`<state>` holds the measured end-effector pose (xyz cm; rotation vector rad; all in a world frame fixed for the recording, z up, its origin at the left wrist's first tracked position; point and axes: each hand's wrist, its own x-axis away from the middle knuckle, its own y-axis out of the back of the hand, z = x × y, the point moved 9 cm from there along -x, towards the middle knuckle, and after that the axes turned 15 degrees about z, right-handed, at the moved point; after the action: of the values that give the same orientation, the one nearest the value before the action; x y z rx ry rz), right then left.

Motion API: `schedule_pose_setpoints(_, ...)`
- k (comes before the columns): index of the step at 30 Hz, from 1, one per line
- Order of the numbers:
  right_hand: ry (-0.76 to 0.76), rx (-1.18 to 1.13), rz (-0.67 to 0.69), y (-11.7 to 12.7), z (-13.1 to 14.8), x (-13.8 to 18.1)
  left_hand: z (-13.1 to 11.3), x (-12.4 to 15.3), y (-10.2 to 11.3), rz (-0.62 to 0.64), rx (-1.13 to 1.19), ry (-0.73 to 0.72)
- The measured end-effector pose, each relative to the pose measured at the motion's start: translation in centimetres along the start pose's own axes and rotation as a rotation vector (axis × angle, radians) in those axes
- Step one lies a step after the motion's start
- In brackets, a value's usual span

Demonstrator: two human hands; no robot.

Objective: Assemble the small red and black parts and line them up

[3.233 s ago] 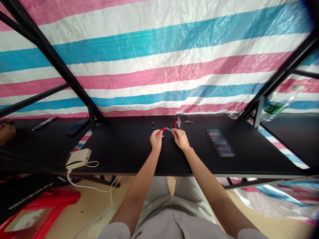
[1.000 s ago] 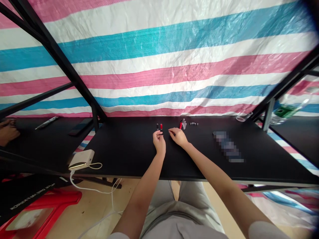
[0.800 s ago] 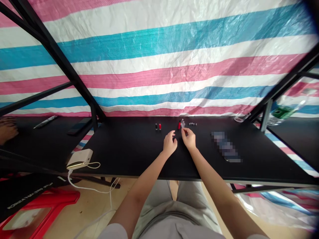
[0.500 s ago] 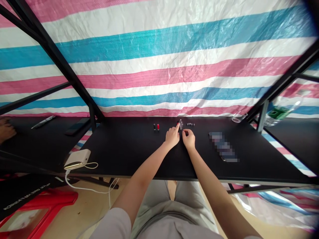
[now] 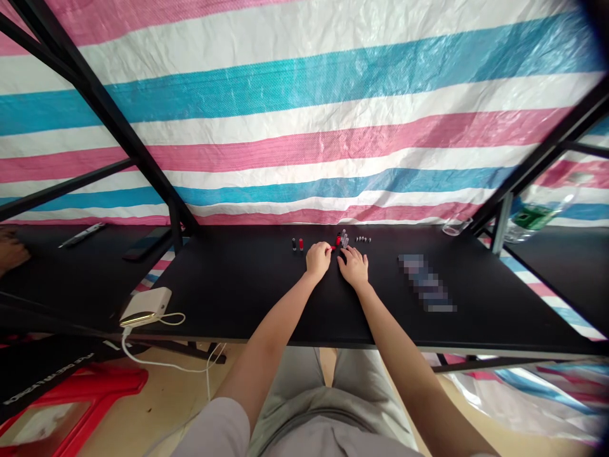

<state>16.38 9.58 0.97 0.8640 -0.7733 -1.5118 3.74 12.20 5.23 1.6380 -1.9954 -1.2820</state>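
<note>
My left hand [image 5: 318,259] is curled closed at the back middle of the black table [image 5: 247,285], pinching a small red piece [image 5: 333,248] that sticks out to the right of its fingertips. My right hand [image 5: 353,266] lies just to the right, fingers stretched forward and flat on the table. Its fingertips are close to a cluster of small clear and red pieces [image 5: 342,239]. A black cap [image 5: 294,244] and a red cap [image 5: 301,244] stand upright to the left of my left hand.
A short row of tiny dark parts [image 5: 363,239] lies behind my right hand, with a blurred flat item [image 5: 425,282] to the right. A white power bank [image 5: 146,306] with cable sits at the front left edge. A glass [image 5: 454,225] and a bottle [image 5: 533,216] stand far right. Another person's hand [image 5: 9,251] shows far left.
My left hand set a red cap upright beside the black one, moved right to the cluster and now pinches a red piece. My right hand followed and has spread its fingers.
</note>
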Motion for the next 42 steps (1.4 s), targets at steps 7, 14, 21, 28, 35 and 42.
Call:
schedule_pose_setpoints(7,0.004,0.033,-0.006,0.1,0.4,0.1,1.6,3.3,2.4,-0.172,0.242,0.059)
schedule_pose_setpoints(14,0.002,0.052,0.007,-0.3,0.2,0.0,3.2,5.6,3.5,-0.255,0.423,0.129)
schedule_pose_setpoints(21,0.028,0.048,-0.026,0.5,1.0,0.5,3.7,5.9,3.8,-0.319,0.514,0.147)
schedule_pose_setpoints(28,0.265,-0.022,-0.209,3.4,3.4,2.5,3.3,6.0,4.0,-0.325,0.531,0.123)
schedule_pose_setpoints(35,0.434,-0.091,-0.206,3.3,4.4,2.9,3.2,6.1,4.1,-0.337,0.514,0.105)
schedule_pose_setpoints(42,0.436,-0.113,-0.184,3.2,4.5,2.9,3.3,5.9,3.8,-0.307,0.513,0.113)
